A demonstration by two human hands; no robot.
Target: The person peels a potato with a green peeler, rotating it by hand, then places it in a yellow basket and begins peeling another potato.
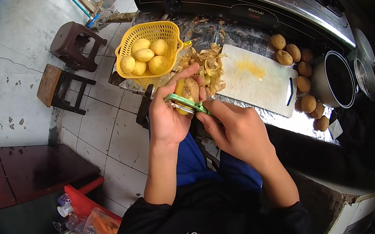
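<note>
One partly peeled potato sits in the cupped left hand, which is turned palm up. One digit of that hand stretches along the potato's left side, while other fingertips show past its far and right edges, so the potato lies enclosed between them and the palm. Bare yellow flesh shows on its left part and near end; brown skin covers most of the rest.

The right hand pinches the handle of a green peeler between thumb and bent forefinger, with its remaining fingers folded and mostly hidden. The peeler's head lies across the potato's near end, over the left palm, so the right fingertips are just to the right of the potato. Whether the blade touches the flesh cannot be told.

Beyond the hands, a heap of peelings lies on the table, between a yellow plastic basket on the left and a white cutting board on the right. Six peeled potatoes rest in the basket. Nine unpeeled potatoes lie around the board's far and right edges, near a metal pot.
</note>
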